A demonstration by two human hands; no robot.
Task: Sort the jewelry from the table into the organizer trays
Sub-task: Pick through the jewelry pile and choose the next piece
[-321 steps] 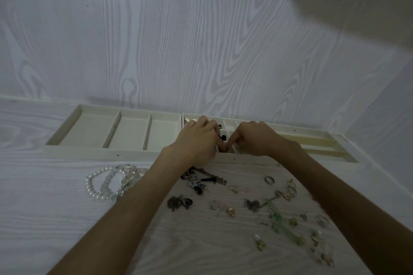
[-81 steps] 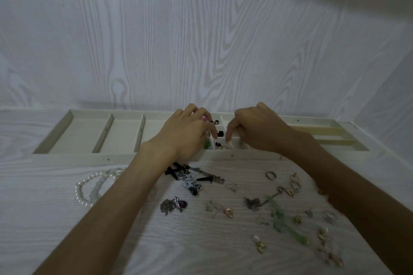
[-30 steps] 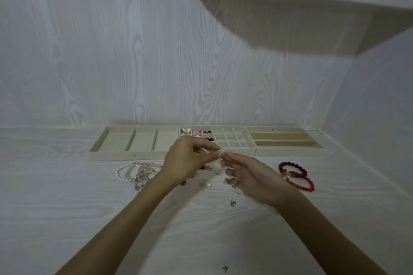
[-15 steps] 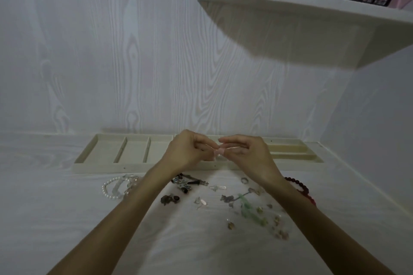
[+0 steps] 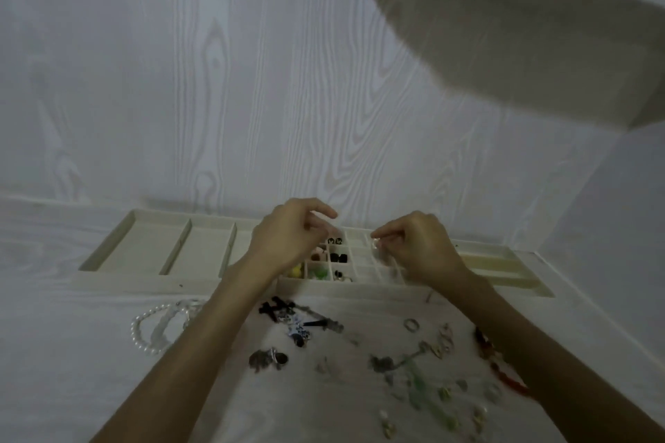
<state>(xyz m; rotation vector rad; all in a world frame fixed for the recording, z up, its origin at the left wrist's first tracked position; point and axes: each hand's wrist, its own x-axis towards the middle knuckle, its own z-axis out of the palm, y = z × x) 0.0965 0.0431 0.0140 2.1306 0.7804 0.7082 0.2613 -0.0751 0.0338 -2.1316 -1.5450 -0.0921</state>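
Both hands hover over the middle tray [image 5: 360, 284], the right hand [image 5: 417, 244] pinching, it seems, a small earring [image 5: 375, 243] to drop into a free cell, the left hand [image 5: 288, 237] with fingers loosely curled, empty.

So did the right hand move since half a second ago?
Yes. The right hand parted from the left hand, now further right over the middle tray.

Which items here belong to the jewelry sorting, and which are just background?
Part of the job:
- left hand
- right hand, pinching a small piece
- grid tray
- long-slot tray
- loose jewelry
- pearl bracelet

Just lying about:
- wall shelf
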